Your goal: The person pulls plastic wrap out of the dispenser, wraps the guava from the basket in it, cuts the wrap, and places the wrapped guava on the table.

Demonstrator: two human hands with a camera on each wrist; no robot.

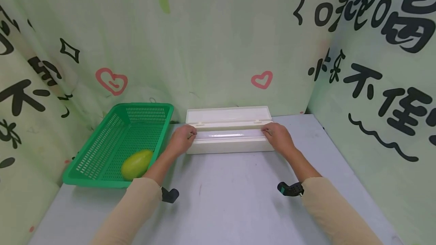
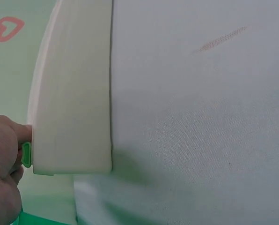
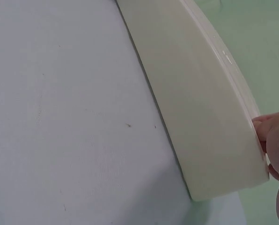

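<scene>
A long white cling film dispenser box [image 1: 231,146] sits at the back of the table, its lid [image 1: 228,115] raised behind it. Across its top lies a shiny roll of cling film [image 1: 229,134]. My left hand [image 1: 181,139] pinches the roll's left end; in the left wrist view a small green end piece [image 2: 26,154] shows between the fingers. At the opposite end my right hand [image 1: 280,138] has curled fingers on the roll. In the right wrist view those fingertips [image 3: 262,125] are right behind the box's top edge, partly hidden by it.
A green plastic basket [image 1: 102,183] stands to the left, close to my left forearm, with a yellow-green oval fruit [image 1: 137,165] in it. Printed curtains [image 1: 211,48] hang behind and on both sides of the white table [image 1: 225,199]. A black strap device [image 1: 290,189] is on the right wrist.
</scene>
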